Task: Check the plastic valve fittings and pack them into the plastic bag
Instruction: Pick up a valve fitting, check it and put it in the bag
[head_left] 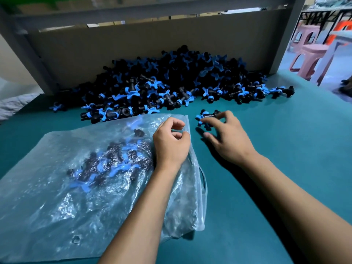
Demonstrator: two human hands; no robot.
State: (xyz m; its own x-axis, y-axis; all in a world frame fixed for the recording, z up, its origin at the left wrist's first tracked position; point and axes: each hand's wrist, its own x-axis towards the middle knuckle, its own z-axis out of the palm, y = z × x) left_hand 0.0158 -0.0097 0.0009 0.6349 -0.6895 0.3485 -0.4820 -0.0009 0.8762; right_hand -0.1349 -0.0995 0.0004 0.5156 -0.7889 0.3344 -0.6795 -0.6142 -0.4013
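Teal matte counter (266, 187) carries everything. Nearest, at 7 o'clock: large clear crinkled plastic bag (57, 197) lying flat, mouth toward 1 o'clock. Through the film, a cluster of black plastic valve fittings with blue butterfly handles, the bagged fittings (114, 161), sits mid-bag; one stray black piece shows near the bag's bottom edge at 7 o'clock.

Left hand (170, 144) comes in from 6 o'clock, rests on the bag near its mouth. Fingers curled, fingertips and thumb close together at the bag's upper right edge; looks like a pinch on the film, though the contact itself is hard to make out.

Right hand (226, 136) comes in from 4 o'clock, just right of the bag mouth. Fingers spread and bent, tips clamped on a small group of black-and-blue loose fittings (206, 117) sitting on the counter at about 12 o'clock of the hand. Thumb touches the counter below them. The two hands are near each other, not touching.

Further out at 12 o'clock: big heap of the same black-and-blue valve fittings (171, 84) piled on the counter against a brown cardboard wall (133, 46), spreading from 10 to 2 o'clock.

Far at 2 o'clock, beyond the counter edge: stacked pink plastic stools (306, 54).
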